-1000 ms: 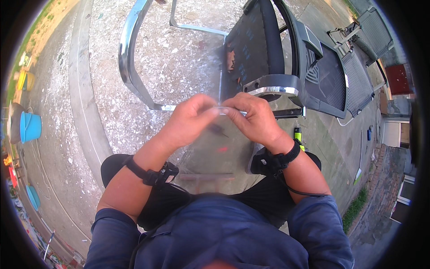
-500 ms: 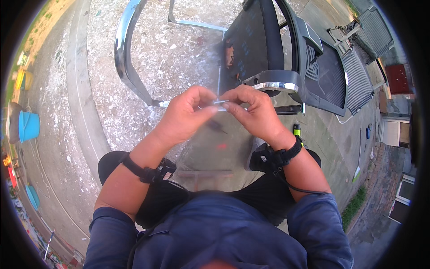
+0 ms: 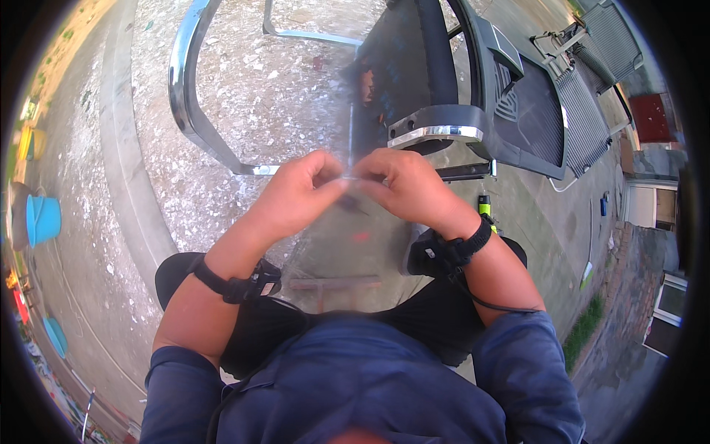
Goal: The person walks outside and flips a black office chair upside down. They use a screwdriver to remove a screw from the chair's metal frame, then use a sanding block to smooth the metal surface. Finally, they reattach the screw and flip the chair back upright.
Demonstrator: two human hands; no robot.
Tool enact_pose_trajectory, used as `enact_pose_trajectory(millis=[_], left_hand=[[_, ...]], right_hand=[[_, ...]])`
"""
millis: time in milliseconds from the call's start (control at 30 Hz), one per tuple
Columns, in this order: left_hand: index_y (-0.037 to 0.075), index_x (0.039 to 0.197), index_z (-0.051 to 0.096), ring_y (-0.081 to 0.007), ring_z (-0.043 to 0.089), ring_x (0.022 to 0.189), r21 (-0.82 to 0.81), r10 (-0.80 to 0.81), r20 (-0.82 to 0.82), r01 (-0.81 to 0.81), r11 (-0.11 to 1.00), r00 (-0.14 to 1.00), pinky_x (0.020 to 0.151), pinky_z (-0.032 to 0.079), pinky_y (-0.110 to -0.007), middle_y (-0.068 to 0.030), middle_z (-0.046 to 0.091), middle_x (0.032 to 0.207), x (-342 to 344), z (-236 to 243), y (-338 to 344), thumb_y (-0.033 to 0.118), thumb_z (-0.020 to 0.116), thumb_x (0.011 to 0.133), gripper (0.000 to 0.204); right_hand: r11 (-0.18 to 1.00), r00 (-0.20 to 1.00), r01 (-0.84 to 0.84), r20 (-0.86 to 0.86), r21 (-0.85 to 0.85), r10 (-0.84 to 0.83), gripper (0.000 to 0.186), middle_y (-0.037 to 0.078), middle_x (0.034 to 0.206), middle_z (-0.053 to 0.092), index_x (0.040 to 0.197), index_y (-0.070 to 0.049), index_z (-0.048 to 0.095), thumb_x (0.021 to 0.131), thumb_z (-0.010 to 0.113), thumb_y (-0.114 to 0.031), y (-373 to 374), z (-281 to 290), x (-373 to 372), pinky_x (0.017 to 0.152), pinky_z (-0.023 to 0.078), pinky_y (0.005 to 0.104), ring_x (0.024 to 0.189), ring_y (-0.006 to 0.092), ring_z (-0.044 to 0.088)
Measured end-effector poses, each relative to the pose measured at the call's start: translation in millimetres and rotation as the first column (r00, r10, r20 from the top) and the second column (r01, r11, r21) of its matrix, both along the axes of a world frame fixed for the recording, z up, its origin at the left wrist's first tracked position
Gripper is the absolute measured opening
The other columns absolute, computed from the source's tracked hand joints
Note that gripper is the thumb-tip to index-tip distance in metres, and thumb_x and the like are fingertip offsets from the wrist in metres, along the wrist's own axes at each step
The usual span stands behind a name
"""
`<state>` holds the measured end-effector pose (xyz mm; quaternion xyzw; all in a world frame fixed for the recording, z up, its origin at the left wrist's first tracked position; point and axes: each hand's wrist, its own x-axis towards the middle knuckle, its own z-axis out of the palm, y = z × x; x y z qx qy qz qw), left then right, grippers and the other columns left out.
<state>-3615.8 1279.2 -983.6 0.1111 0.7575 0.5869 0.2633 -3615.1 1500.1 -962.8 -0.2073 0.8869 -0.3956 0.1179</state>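
Observation:
My left hand (image 3: 299, 196) and my right hand (image 3: 414, 189) meet in front of me, thumbs and fingertips pinched. A small, pale, thin piece (image 3: 350, 177) seems to lie between the fingertips; its kind is too blurred to make out. Just beyond my hands lies a tipped-over chair with a dark seat (image 3: 410, 63), whose covering shows a torn patch. Its chrome tube frame (image 3: 180, 89) curves round to the left, its lower end close to my left hand. A black armrest with a chrome strip (image 3: 436, 132) is beyond my right hand.
A lime-green and black object (image 3: 485, 207) lies right of my right hand. Further right are chairs with ribbed mesh (image 3: 592, 122). White flakes litter the ground (image 3: 244, 89). A blue bucket (image 3: 44, 219) stands far left. A low bar (image 3: 334, 283) is between my legs.
The chair and ground have shifted slightly left in view. My hands have drawn a little closer together and lower, and the pale piece shows less between the fingers.

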Motion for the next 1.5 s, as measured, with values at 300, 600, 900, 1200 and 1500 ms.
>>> enact_pose_trajectory(millis=[300,600,900,1200,1500], left_hand=[[-0.001,0.095,0.062,-0.0247,0.067,0.076,-0.349,-0.249,-0.221,0.162,0.923,0.943,0.070,0.051,-0.035,-0.0148,0.068,0.083,8,-1,4,0.015,0.067,0.089,0.018],[0.001,0.094,0.063,-0.0363,0.066,0.080,-0.444,-0.316,-0.277,0.170,0.880,0.907,0.071,0.051,-0.043,-0.0186,0.067,0.085,9,-9,4,0.019,0.064,0.089,0.019],[0.003,0.095,0.065,-0.0365,0.065,0.082,-0.564,-0.353,-0.229,0.172,0.808,0.907,0.072,0.049,-0.044,-0.0177,0.067,0.086,6,-13,4,0.022,0.062,0.091,0.020],[0.003,0.105,0.066,-0.0366,0.066,0.085,-0.530,-0.436,-0.067,0.339,0.778,0.897,0.075,0.051,-0.042,-0.0184,0.069,0.088,12,-41,14,0.024,0.063,0.091,0.026],[0.001,0.118,0.061,-0.0304,0.069,0.087,-0.548,-0.335,-0.047,0.256,0.797,0.941,0.077,0.052,-0.038,-0.0184,0.071,0.096,-7,-34,17,0.025,0.064,0.092,0.036]], right_hand=[[0.910,0.972,-0.235,0.080,0.343,0.221,0.020,0.012,0.088,0.068,0.095,-0.012,0.072,0.080,0.069,-0.024,7,-6,6,0.072,0.050,0.0460,0.085,0.0344,0.065],[0.861,0.960,-0.279,0.145,0.425,0.240,0.023,0.012,0.090,0.067,0.100,-0.012,0.072,0.079,0.069,-0.022,19,-6,6,0.075,0.051,0.0451,0.087,0.0340,0.065],[0.867,0.975,-0.221,0.098,0.447,0.198,0.024,0.012,0.093,0.066,0.101,-0.007,0.069,0.079,0.067,-0.016,36,-5,2,0.076,0.051,0.0419,0.088,0.0323,0.064],[0.860,0.978,-0.206,0.086,0.467,0.188,0.025,0.013,0.097,0.069,0.102,-0.009,0.071,0.081,0.065,-0.021,50,-4,4,0.083,0.052,0.0443,0.095,0.0343,0.065],[0.893,0.993,-0.097,0.103,0.440,0.057,0.028,0.014,0.095,0.070,0.104,-0.006,0.069,0.083,0.068,-0.024,74,0,0,0.079,0.052,0.0413,0.091,0.0326,0.065]])
